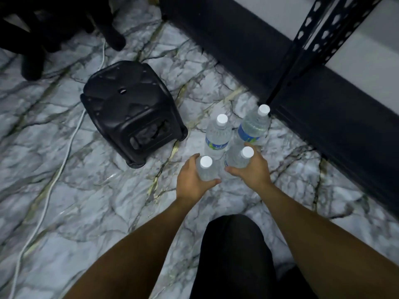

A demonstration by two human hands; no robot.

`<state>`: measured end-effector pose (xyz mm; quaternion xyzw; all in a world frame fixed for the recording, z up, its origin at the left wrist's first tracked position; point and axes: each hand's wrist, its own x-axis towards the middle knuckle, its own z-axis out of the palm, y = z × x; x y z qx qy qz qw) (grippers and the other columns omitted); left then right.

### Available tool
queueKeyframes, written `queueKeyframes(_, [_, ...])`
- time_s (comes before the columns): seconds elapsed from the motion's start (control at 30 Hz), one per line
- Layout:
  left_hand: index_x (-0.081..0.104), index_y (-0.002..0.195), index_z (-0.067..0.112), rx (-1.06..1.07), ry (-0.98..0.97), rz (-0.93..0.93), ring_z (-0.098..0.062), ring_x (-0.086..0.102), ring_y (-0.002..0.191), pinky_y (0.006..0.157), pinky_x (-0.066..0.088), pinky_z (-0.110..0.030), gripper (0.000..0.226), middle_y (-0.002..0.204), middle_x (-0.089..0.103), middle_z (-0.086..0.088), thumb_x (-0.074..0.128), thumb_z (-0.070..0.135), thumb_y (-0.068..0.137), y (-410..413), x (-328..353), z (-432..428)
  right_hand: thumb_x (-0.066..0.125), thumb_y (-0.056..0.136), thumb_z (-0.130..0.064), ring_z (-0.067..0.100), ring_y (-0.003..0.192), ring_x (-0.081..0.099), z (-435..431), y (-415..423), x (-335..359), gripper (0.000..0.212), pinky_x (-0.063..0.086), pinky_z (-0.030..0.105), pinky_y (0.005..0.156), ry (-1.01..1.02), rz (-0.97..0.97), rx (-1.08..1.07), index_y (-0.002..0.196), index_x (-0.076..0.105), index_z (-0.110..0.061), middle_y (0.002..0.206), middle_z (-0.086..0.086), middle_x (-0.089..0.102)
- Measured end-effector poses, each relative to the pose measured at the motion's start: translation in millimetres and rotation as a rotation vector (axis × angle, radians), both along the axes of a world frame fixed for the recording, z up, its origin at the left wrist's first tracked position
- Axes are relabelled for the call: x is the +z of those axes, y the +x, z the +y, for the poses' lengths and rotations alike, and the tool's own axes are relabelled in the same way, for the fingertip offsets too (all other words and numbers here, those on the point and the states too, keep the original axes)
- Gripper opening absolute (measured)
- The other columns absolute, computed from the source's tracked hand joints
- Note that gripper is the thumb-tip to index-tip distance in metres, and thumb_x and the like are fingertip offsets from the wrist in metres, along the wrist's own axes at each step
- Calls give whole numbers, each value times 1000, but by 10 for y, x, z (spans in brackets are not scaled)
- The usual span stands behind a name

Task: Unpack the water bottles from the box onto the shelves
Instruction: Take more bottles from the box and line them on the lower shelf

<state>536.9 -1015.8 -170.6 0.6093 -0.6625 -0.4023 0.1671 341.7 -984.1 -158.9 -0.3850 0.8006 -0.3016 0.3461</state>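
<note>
Standing on the marble floor [108, 201] at centre frame, four capped bottles form a tight cluster. The left hand [191, 180] curls round the near-left bottle [206, 168] below its cap. The right hand [251, 169] curls round the near-right bottle [239, 158]. The far-left bottle [217, 137] and far-right bottle [253, 126] stand just behind, unheld. A black stool [129, 117] sits left of centre, a white cable [49, 190] runs beside it, and a black shelf frame [323, 104] crosses the upper right.

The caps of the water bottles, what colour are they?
White; all four caps show plainly in the head view.
</note>
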Motion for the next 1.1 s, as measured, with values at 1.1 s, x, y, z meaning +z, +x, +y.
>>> queueKeyframes(1.1, [57, 115, 35, -229, -249, 539, -7, 70, 96, 88, 59, -40, 72, 105, 71, 14, 91, 37, 52, -2277, 2474, 550, 86, 62, -39, 8, 91, 71, 1617, -1842, 2603, 51, 61, 36, 84, -629, 207, -659, 109, 70, -27, 98, -12, 75])
